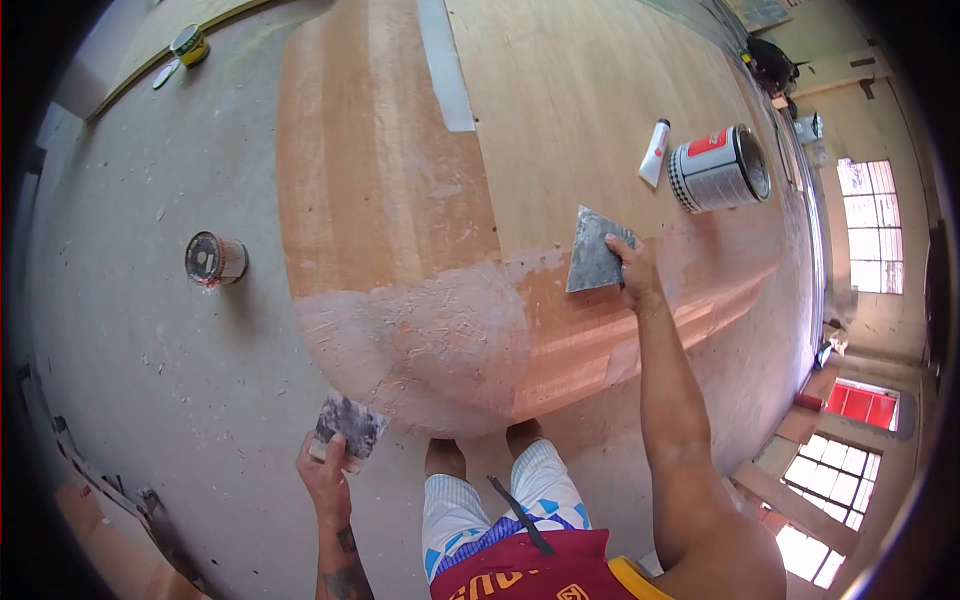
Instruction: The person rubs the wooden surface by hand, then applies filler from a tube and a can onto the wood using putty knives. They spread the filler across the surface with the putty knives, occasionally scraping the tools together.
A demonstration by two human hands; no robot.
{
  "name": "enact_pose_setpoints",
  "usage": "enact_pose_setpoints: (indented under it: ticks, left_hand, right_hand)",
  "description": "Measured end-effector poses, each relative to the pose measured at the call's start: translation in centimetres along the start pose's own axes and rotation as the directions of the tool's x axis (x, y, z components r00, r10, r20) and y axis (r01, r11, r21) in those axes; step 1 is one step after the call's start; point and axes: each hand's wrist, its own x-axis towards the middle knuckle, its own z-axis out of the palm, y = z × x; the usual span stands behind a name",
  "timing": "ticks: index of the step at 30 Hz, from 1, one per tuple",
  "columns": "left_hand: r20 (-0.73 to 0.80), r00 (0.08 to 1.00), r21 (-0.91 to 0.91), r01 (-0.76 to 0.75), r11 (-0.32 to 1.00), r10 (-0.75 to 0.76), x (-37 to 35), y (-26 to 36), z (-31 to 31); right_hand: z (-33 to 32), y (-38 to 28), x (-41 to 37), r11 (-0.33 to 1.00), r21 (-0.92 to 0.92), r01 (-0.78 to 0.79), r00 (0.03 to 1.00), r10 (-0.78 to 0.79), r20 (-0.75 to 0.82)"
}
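Note:
In the head view my left hand grips a small flat plate smeared with dark and pale filler, low at the left, beside the rounded corner of the wooden piece. My right hand is closed on a wide grey metal scraper, over the plywood top near its curved edge. Rough pinkish filler covers the near corner, between my hands. Beyond the right hand a white tube lies beside a large metal can tipped on its side.
On the grey floor at the left stands a small stained can. A yellow and green can stands farther off, with a round lid beside it. Barred windows line the right wall.

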Motion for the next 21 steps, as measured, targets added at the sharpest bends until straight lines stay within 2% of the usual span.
enact_pose_setpoints:
  ticks: [3,4,7,10,13,16,19,20,21]
  left_hand:
    - [-0.054,0.997,-0.002,0.061,0.998,-0.061,-0.6,-0.4,0.3]
    - [-0.029,0.997,0.019,0.071,0.997,-0.070,-0.3,-0.9,0.3]
    - [0.020,0.997,0.090,0.078,0.993,-0.080,0.5,-1.8,0.3]
    - [0.071,0.995,0.136,0.053,0.989,-0.063,0.8,-1.4,2.3]
    - [0.119,0.992,0.116,0.031,0.993,-0.045,0.9,-1.9,3.8]
    - [0.153,0.986,0.131,0.041,0.991,-0.061,0.8,-2.1,4.2]
    - [0.151,0.981,0.132,0.099,0.986,-0.119,0.7,-1.4,5.0]
    - [0.149,0.984,0.129,0.081,0.988,-0.100,0.8,-1.7,5.1]
    - [0.149,0.985,0.133,0.069,0.989,-0.088,0.9,-2.0,4.8]
  right_hand:
    - [-0.9,0.9,-0.4,0.997,-0.052,-0.052,0.998,0.055,0.042]
    - [0.0,1.1,-0.6,0.995,-0.084,-0.063,0.995,0.068,0.067]
    - [5.6,0.1,-2.4,0.910,-0.410,0.066,0.989,-0.004,0.150]
    - [7.4,-3.2,-4.0,0.803,-0.555,0.216,0.956,-0.059,0.287]
    - [5.0,-4.1,-2.5,0.972,-0.236,-0.017,0.975,0.068,0.211]
    - [4.3,-3.6,-2.3,0.996,-0.070,-0.057,0.981,0.069,0.183]
    - [6.5,-1.2,-2.8,0.885,-0.438,0.158,0.983,-0.099,0.155]
    - [5.6,-2.0,-3.2,0.912,-0.391,0.126,0.964,-0.019,0.266]
    - [5.2,-2.6,-3.6,0.943,-0.329,0.048,0.966,0.041,0.256]
